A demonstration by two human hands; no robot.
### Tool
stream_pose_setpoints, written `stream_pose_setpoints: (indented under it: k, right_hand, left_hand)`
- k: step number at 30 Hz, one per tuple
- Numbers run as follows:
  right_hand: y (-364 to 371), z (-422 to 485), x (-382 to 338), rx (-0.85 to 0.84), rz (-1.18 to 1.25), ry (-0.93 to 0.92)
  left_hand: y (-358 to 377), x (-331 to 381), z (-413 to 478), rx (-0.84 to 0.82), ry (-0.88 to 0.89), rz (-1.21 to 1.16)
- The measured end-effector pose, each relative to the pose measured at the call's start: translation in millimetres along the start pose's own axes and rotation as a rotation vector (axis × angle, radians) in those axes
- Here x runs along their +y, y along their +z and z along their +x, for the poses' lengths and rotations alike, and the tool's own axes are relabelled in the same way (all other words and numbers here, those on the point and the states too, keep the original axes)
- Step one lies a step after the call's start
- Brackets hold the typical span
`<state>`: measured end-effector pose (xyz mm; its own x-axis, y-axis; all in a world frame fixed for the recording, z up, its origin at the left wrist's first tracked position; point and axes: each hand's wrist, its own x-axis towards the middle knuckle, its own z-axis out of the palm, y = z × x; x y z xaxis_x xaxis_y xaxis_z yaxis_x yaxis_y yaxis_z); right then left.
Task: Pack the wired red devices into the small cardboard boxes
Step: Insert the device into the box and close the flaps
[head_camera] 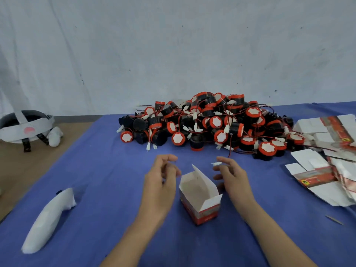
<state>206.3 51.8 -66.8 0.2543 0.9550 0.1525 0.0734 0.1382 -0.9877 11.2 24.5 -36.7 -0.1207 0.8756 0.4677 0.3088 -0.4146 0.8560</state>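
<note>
Head view showed an empty, open-topped small cardboard box standing on the blue surface between the left hand and right hand, both with fingers loosely spread and holding nothing, while the heap of wired red devices lay unpacked beyond, beside unfolded flat boxes.

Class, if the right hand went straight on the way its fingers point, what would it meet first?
Likely the small white connector just ahead of the right hand, then the front of the device pile; depth is unclear.
</note>
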Motion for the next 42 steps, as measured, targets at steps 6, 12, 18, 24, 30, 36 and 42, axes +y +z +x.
stream_pose_setpoints:
  k: [6, 12, 18, 24, 30, 36, 42]
  right_hand:
    - [-2, 35, 12, -0.016, 0.200, 0.099]
    - [-7, 39, 18, -0.015, 0.323, 0.150]
    - [-11, 33, 15, -0.049, 0.358, 0.118]
    - [-10, 22, -2, 0.010, 0.305, 0.043]
    - [-4, -12, -32, 0.250, -0.091, -0.499]
    - [21, -49, -35, 0.209, -0.466, -1.065]
    - [40, -61, -42, 0.053, -0.554, -1.002]
  left_hand:
    - [20, -46, 103, -0.111, -0.047, 0.290]
    - [60, -74, 163, -0.394, -0.152, 0.670]
    - [68, -74, 156, -0.221, -0.135, 0.585]
    - [22, -27, 87, 0.112, -0.027, 0.041]
    - [-6, -23, 9, 0.277, -0.041, 0.059]
    - [-4, -16, 2, 0.216, 0.097, 0.197]
    - [-5, 0, -14, 0.112, 0.451, 0.348]
